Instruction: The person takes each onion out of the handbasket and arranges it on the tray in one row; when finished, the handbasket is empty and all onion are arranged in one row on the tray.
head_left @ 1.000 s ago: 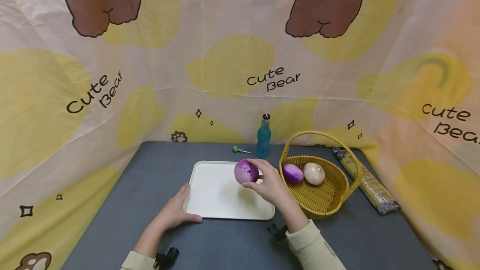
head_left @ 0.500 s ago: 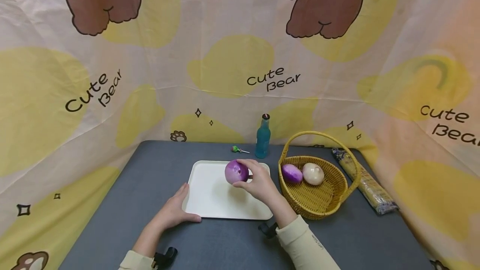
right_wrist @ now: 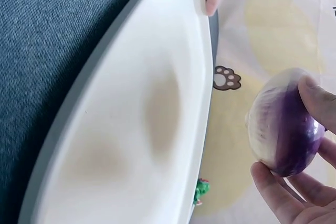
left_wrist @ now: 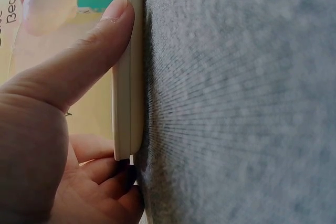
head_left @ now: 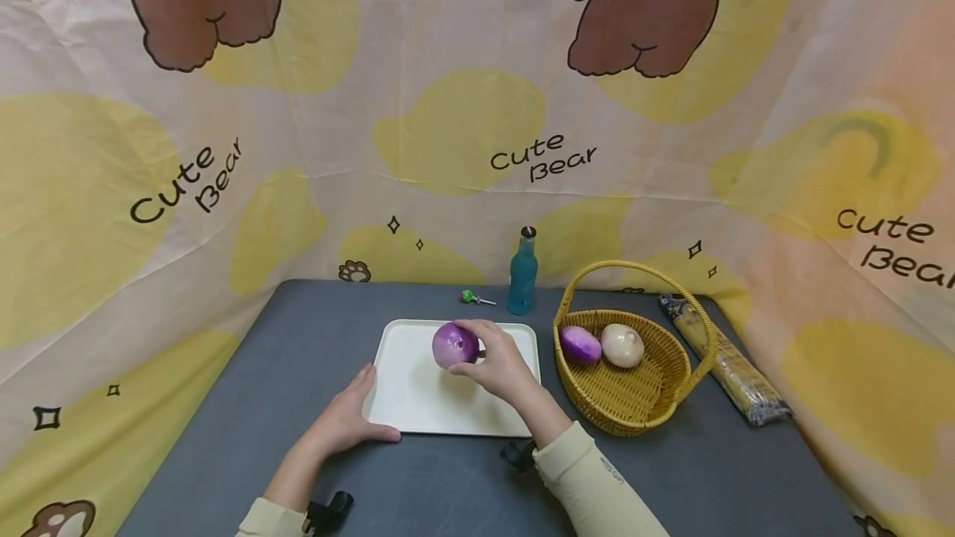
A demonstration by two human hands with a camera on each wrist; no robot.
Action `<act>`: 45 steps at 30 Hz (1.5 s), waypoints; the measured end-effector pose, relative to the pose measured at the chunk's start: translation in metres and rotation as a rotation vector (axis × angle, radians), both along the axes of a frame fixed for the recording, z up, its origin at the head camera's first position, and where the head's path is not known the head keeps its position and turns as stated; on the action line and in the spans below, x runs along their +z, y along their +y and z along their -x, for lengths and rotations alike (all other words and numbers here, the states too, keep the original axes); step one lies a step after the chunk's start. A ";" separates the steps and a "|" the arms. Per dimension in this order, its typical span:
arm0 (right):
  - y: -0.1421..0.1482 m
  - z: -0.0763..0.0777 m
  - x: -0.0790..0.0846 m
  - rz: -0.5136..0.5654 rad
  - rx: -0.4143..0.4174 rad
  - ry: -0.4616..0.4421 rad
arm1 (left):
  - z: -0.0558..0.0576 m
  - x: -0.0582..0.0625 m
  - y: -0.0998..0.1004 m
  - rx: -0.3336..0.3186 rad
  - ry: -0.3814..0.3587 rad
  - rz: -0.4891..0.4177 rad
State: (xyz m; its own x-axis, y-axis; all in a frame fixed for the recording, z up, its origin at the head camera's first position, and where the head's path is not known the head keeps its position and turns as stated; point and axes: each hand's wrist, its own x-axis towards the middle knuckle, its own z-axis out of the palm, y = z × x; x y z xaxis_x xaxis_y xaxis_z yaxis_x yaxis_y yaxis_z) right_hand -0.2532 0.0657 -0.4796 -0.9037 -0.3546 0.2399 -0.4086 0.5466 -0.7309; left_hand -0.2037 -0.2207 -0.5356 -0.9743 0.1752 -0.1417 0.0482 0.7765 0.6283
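Observation:
My right hand (head_left: 496,359) holds a purple onion (head_left: 453,345) above the white tray (head_left: 418,404), thumb and fingers round its side. In the right wrist view the onion (right_wrist: 286,124) shows a pale whitish side and a deep purple side, and its shadow falls on the tray. My left hand (head_left: 346,417) grips the tray's near left corner. Its thumb (left_wrist: 100,48) lies against the near edge in the left wrist view, and its other fingers bend round the left side. To the right, a wicker basket (head_left: 634,404) bears another purple onion (head_left: 580,345) and a white onion (head_left: 622,345).
Behind the tray stand a blue bottle (head_left: 523,276) and a lollipop (head_left: 472,297) with a green wrapper. A long clear packet (head_left: 734,367) lies right of the basket, whose tall handle (head_left: 634,264) arches over it. A printed cloth hangs round the grey table (head_left: 440,487).
My right hand has carried the purple onion leftward, from over the tray's right part to nearer its middle. The left hand keeps its hold on the tray corner.

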 end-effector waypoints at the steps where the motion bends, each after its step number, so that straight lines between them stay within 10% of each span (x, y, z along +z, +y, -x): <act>1: -0.001 0.000 -0.001 -0.002 0.000 -0.007 | 0.000 -0.001 0.000 0.000 -0.002 0.002; 22: -0.036 0.002 -0.002 -0.063 0.022 0.004 | 0.002 -0.004 0.000 -0.020 -0.003 -0.011; 45: -0.084 0.015 -0.044 -0.097 -0.039 -0.004 | 0.000 -0.003 -0.001 -0.030 0.027 -0.026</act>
